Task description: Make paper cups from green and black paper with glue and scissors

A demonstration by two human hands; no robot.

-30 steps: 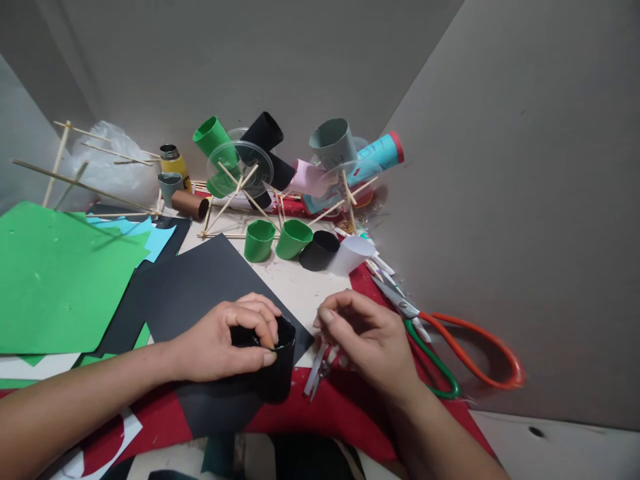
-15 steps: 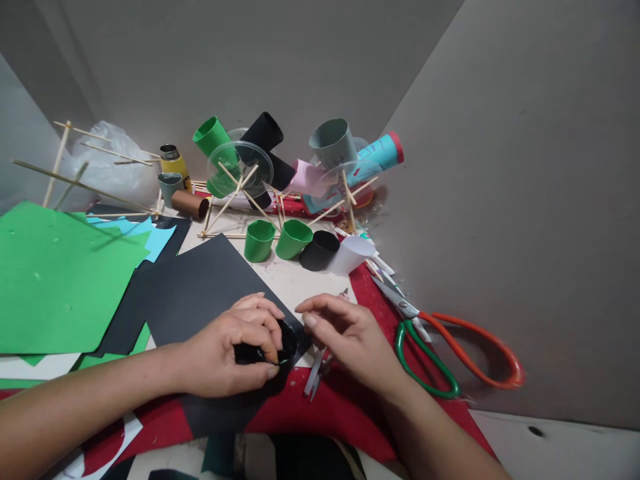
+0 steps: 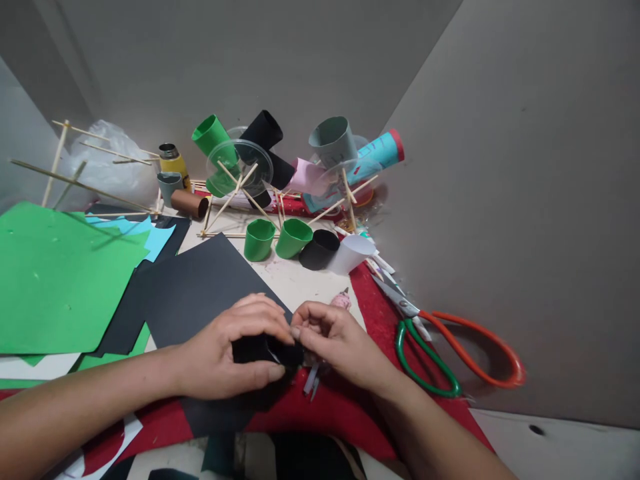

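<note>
My left hand point(image 3: 235, 350) is wrapped round a black paper piece point(image 3: 267, 350) that looks like a short tube, its thumb along the near side. At the tube's right end, my right hand point(image 3: 333, 337) has thumb and forefinger pinched together; whatever is between them is too small to tell. Both hands are over the corner of a black sheet point(image 3: 210, 293). Beneath the right hand, a pen-like white item point(image 3: 311, 380) lies on red cloth point(image 3: 350, 407). A pink-topped item point(image 3: 342, 300) shows just behind that hand.
Scissors point(image 3: 415, 313) with orange and green handles lie right. Green cups point(image 3: 259, 241), a black tube point(image 3: 320, 250) and a white one point(image 3: 353, 255) stand behind the hands. Stick frames with plastic discs point(image 3: 240, 168) rise farther back. Green sheets point(image 3: 65, 280) lie left.
My right hand has moved left to the black piece and closed its fingertips. My left fingers have stretched forward over the piece, which has turned slightly. The pink-topped item shows more.
</note>
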